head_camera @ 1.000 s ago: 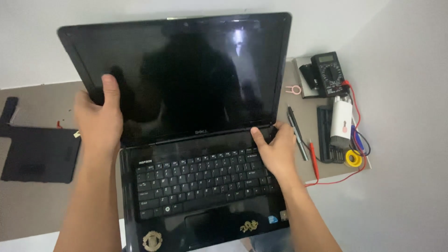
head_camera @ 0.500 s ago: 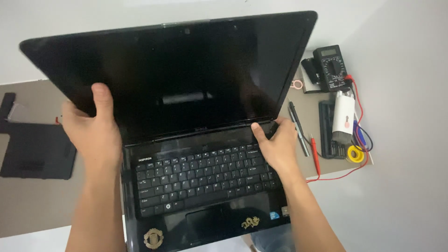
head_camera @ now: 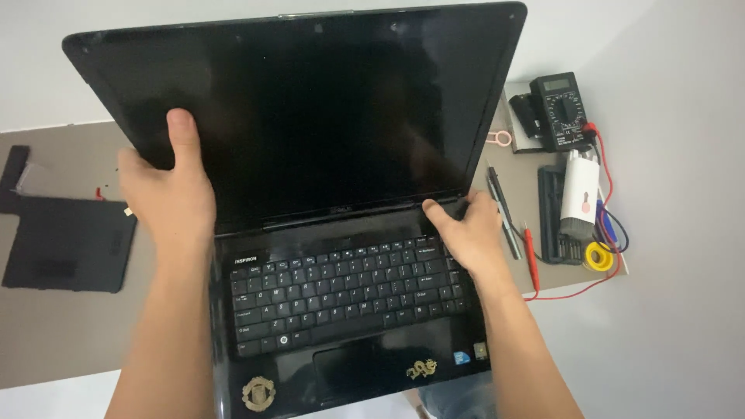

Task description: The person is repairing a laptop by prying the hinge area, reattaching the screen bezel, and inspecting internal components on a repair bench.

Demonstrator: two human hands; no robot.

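A black laptop [head_camera: 341, 310] lies open on a brown table [head_camera: 70, 326], with its dark screen [head_camera: 326, 116] tilted far back toward me. My left hand [head_camera: 167, 190] grips the screen's left edge, thumb on the glass. My right hand [head_camera: 466, 233] presses on the base at the upper right corner of the keyboard, near the hinge. Two gold stickers sit on the palm rest.
A black flat cover panel [head_camera: 66, 244] lies left of the laptop. To the right are a black multimeter [head_camera: 559, 109] with red leads, a pen [head_camera: 504, 213], a black bit set [head_camera: 555, 225], a white tool [head_camera: 580, 194] and a yellow tape roll [head_camera: 599, 256]. White wall behind.
The screen has swung further toward the camera and now fills more of the view. My left hand moved with its edge. My right hand stayed on the base.
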